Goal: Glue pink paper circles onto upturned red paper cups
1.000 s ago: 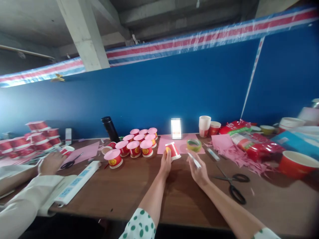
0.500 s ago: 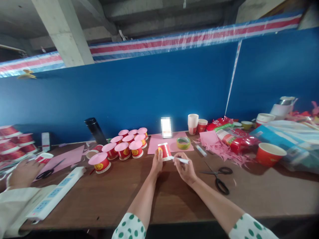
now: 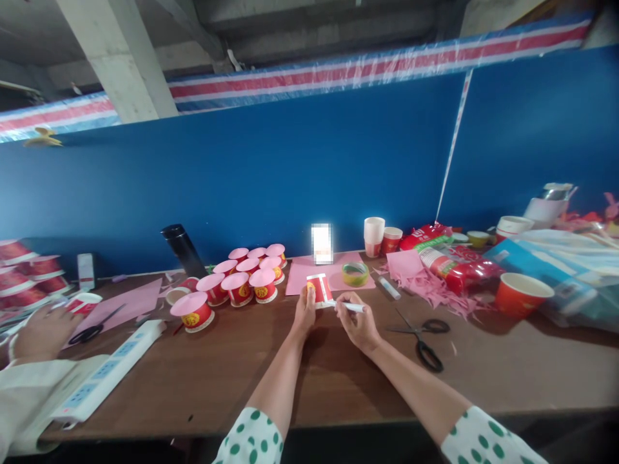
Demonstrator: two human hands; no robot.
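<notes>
My left hand (image 3: 304,311) grips a small red paper cup (image 3: 320,290) with a white rim, tilted on the brown table (image 3: 232,380) just in front of a pink paper sheet (image 3: 300,278). My right hand (image 3: 355,322) is closed around a white pen-like stick (image 3: 349,307), whose tip touches the cup's lower edge. A green tape roll (image 3: 355,274) lies on the pink sheet just behind my hands. Black scissors (image 3: 423,340) rest to the right of my right hand.
Several red cups with pink tops (image 3: 242,283) cluster at the left, beside a black flask (image 3: 182,251). A white power strip (image 3: 104,374) lies at the front left, near another person's hand (image 3: 41,332). Pink paper scraps (image 3: 435,290), red packets and an orange bowl (image 3: 523,295) fill the right.
My right hand has swung the white stick in from the right until its tip meets the cup. The cup has stayed in my left hand. The camera has tilted and shifted slightly.
</notes>
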